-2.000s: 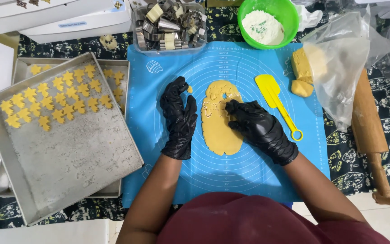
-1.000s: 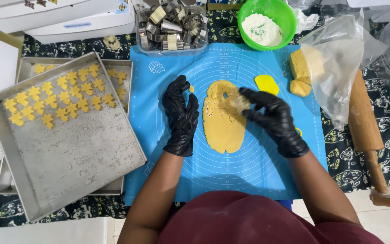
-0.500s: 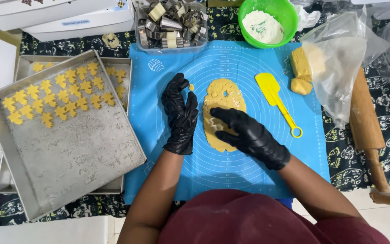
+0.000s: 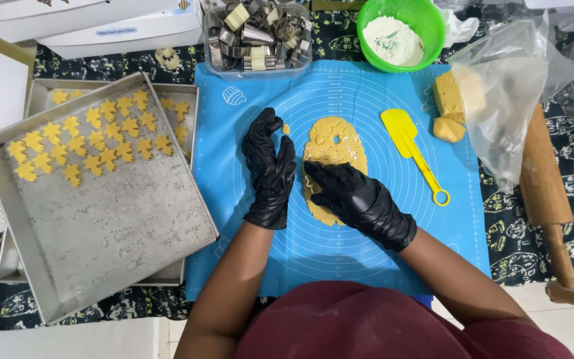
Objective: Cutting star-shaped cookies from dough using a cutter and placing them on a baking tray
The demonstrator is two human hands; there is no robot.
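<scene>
Lying lengthwise away from the body at mat (image 4: 367, 246) centre, rolled dough sheet (image 4: 337, 143); right hand (image 4: 357, 196) pressing flat-fingered on it, left hand (image 4: 270, 169) resting open just beside its left edge.

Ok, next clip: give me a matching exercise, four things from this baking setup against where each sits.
Things:
1. rolled dough
2. yellow spatula
3. green bowl of flour
4. star cut-outs

Places:
A. on the metal tray, left of the blue mat
B. beyond the mat's far edge
C. under the right hand, beside the left hand
D. on the mat, right of the dough

Pairs: 1-C, 2-D, 3-B, 4-A
</scene>
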